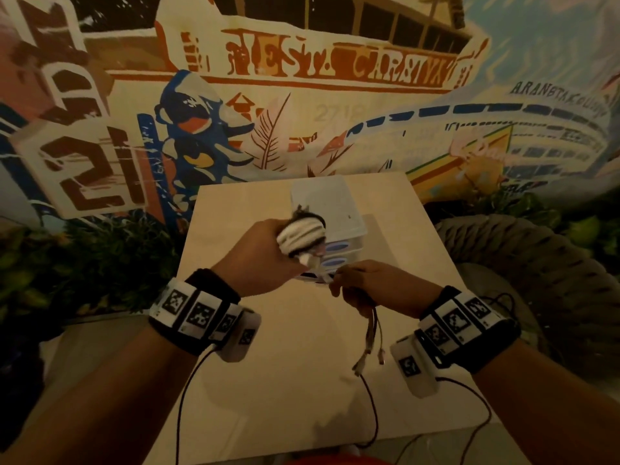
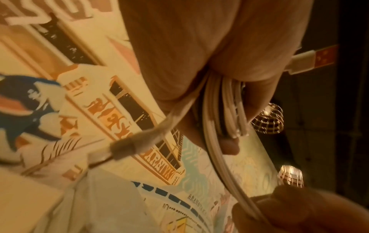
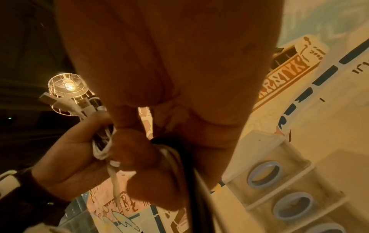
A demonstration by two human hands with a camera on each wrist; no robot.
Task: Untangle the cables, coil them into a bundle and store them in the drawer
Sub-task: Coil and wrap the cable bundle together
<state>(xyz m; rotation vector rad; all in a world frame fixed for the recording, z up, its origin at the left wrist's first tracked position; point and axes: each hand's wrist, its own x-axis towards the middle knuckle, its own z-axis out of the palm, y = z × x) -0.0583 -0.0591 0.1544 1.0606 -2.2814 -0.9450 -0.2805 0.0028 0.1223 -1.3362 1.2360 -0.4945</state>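
1. Loose cable ends (image 1: 367, 344) are hanging nearest the camera, below the curled fingers of the right hand (image 1: 375, 285), which are pinching the strands just above the table (image 1: 302, 380).
2. Coiled white and dark cables (image 1: 302, 234) are being gripped in the left hand (image 1: 258, 253), fingers wrapped round the loops; a USB plug (image 2: 311, 60) is projecting beyond the thumb side.
3. A run of cable is being held between the two hands, apparently taut.
4. Winding is judged nearly complete: the tail should be fed with light tension, each turn laid beside the last, and the plugs kept outside the wrap.
5. The drawer unit (image 1: 339, 226) is standing just beyond the fingertips; whether any drawer is open cannot be told.
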